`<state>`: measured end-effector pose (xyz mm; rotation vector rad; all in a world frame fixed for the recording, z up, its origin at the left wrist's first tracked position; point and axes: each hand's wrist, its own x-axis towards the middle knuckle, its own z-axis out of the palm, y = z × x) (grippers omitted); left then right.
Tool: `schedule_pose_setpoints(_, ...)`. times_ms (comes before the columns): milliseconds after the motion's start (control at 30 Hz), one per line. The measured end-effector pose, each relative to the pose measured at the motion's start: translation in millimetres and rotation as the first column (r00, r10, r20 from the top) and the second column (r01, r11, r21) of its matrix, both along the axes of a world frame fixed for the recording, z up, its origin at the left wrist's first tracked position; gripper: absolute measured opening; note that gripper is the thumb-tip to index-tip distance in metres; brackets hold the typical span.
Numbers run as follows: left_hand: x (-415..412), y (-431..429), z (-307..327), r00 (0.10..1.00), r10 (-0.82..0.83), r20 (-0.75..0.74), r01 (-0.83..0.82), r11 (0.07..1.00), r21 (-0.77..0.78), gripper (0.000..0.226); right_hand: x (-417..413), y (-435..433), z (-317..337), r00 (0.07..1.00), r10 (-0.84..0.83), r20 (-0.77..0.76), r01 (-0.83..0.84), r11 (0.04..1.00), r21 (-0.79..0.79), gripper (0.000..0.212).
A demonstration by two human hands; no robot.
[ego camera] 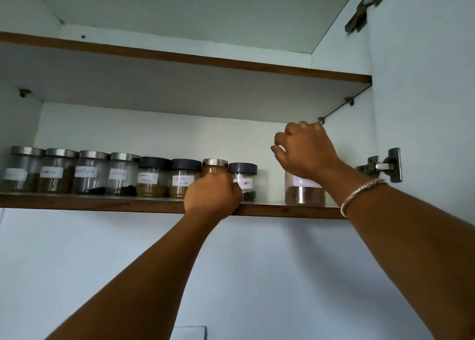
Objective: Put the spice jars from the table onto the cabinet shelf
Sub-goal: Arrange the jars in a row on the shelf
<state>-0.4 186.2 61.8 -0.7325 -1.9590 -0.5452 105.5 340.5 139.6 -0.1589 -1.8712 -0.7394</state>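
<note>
A row of labelled glass spice jars [120,173] stands on the lower cabinet shelf [102,202], some with silver lids and some with dark ones. My left hand [213,194] grips a silver-lidded jar of brown spice [215,167] that sits in the row between two dark-lidded jars. At the right end of the shelf stands a separate jar of brown spice [304,194]. My right hand [305,150] hovers over its top with its fingers loosely curled. That hand hides the jar's lid.
An empty upper shelf [205,59] spans the cabinet above. The open cabinet door [424,82] stands to the right on metal hinges [385,166]. Bare shelf shows between the row and the right-hand jar. A pale wall [257,275] lies below.
</note>
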Motion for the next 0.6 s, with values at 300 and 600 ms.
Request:
schedule_pose_setpoints(300, 7, -1, -19, 0.983, 0.109, -0.148, -0.110, 0.994, 0.002, 0.038, 11, 29, -11, 0.988, 0.153, -0.024, -0.149, 0.899, -0.412, 0.030)
schedule_pose_setpoints(600, -5, 5, -25, 0.955, 0.121, -0.270, -0.092, 0.989, 0.117, 0.039, -44, 43, 7, 0.979, 0.090, 0.184, 0.010, 0.876, -0.482, 0.031)
